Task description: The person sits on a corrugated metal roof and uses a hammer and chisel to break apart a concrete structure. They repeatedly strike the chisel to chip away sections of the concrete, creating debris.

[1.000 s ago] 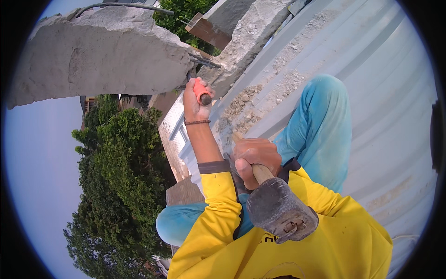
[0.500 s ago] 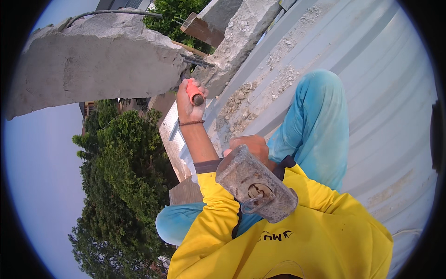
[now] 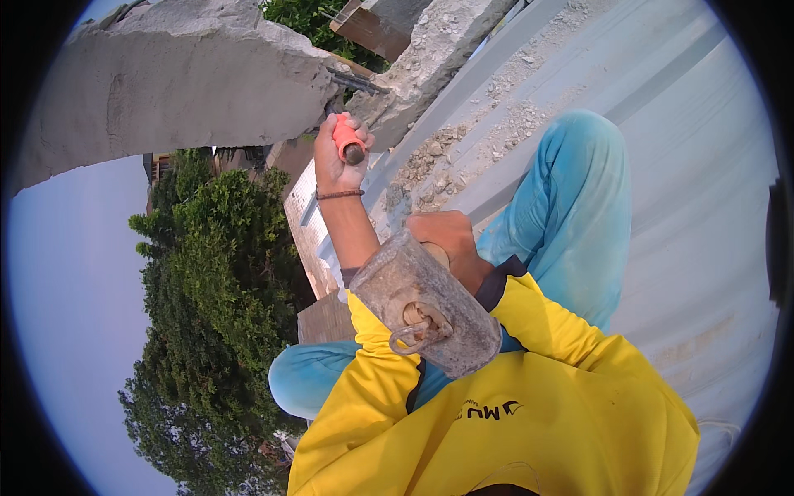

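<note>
My left hand (image 3: 335, 157) is closed round a chisel (image 3: 349, 136) with an orange grip and a dull metal striking end, held at the broken joint of the concrete beam (image 3: 198, 83), where dark rebar (image 3: 351, 81) sticks out. Its far tip is hidden behind the fingers. Below and to the right, my right hand (image 3: 447, 240) grips the wooden handle of a sledgehammer, whose heavy, weathered metal head (image 3: 426, 306) faces the camera over my left forearm and lap.
Grey corrugated roofing (image 3: 678, 207) under my bent legs carries concrete rubble (image 3: 430, 165). A rough concrete strip (image 3: 430, 50) runs up beside a wooden board (image 3: 351, 29). Along the roof's left edge is a plywood piece (image 3: 322, 318), with trees (image 3: 207, 289) beyond.
The hammer head has risen toward the upper left, along with my right hand, and turned more toward the camera. My left hand and the chisel sit slightly higher and further left in the picture.
</note>
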`<state>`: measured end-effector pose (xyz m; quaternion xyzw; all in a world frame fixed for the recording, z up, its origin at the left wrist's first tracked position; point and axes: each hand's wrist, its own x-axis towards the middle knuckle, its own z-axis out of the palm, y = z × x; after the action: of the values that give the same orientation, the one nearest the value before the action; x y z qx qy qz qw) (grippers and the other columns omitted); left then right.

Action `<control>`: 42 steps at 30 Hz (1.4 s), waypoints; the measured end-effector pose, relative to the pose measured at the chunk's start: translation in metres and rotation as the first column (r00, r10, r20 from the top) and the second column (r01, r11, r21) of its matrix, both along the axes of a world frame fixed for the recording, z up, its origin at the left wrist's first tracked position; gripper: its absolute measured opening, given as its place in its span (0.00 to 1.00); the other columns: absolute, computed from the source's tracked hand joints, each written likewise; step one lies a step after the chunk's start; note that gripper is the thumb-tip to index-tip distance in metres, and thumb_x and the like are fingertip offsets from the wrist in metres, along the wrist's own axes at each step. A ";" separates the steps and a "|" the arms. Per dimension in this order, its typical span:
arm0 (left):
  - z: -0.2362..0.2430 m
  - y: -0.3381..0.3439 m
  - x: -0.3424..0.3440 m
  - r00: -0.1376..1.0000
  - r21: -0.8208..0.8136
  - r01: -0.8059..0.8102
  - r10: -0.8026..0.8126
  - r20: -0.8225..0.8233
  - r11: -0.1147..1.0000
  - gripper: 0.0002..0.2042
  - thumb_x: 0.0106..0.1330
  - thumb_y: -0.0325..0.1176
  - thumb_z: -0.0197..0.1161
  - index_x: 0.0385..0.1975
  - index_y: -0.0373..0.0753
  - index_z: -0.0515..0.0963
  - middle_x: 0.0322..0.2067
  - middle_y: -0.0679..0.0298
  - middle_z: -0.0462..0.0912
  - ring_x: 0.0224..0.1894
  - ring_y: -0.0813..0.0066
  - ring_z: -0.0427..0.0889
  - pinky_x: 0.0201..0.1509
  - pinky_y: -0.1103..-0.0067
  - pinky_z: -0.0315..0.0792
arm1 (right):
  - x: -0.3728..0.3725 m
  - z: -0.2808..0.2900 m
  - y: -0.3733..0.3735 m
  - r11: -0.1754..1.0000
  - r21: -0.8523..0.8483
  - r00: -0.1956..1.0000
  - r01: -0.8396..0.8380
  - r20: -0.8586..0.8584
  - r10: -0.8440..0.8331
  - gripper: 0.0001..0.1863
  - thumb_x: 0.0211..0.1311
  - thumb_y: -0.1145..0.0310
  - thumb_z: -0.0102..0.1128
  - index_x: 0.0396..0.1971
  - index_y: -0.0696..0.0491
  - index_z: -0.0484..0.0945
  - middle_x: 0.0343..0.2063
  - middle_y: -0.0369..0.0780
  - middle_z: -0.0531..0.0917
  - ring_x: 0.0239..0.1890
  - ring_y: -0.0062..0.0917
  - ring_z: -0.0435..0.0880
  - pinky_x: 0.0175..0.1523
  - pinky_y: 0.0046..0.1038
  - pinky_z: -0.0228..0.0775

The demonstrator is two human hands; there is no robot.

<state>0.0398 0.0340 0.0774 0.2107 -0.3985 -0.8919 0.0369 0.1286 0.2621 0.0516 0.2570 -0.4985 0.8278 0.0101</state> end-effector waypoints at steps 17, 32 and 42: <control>0.000 -0.002 0.001 1.000 -0.058 -0.014 0.014 0.000 0.998 0.09 0.71 0.34 0.54 0.40 0.33 0.68 0.26 0.63 0.74 0.26 0.69 0.73 0.32 0.73 0.67 | -0.019 -0.014 -0.006 0.994 -0.073 0.943 0.082 -0.316 -0.101 0.09 0.55 0.70 0.63 0.22 0.56 0.72 0.20 0.48 0.77 0.23 0.47 0.77 0.27 0.36 0.69; 0.000 -0.001 0.000 0.999 -0.049 -0.027 0.028 0.026 0.998 0.09 0.72 0.36 0.53 0.39 0.35 0.69 0.25 0.62 0.74 0.24 0.69 0.73 0.30 0.72 0.67 | -0.023 -0.027 -0.009 0.977 0.202 0.979 0.071 -0.202 -0.029 0.06 0.56 0.69 0.62 0.24 0.53 0.75 0.19 0.47 0.76 0.24 0.45 0.78 0.28 0.39 0.68; -0.003 -0.001 0.004 1.000 -0.061 -0.015 0.015 -0.005 0.998 0.10 0.70 0.34 0.55 0.41 0.32 0.68 0.25 0.62 0.73 0.25 0.70 0.72 0.31 0.72 0.66 | -0.018 -0.042 -0.014 0.922 0.385 0.998 -0.047 -0.007 0.054 0.06 0.51 0.68 0.64 0.25 0.53 0.77 0.20 0.49 0.79 0.26 0.47 0.81 0.31 0.43 0.71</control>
<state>0.0443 0.0326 0.0745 0.2104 -0.4240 -0.8794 0.0508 0.1105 0.2480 0.0094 0.2742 -0.6443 0.7116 -0.0576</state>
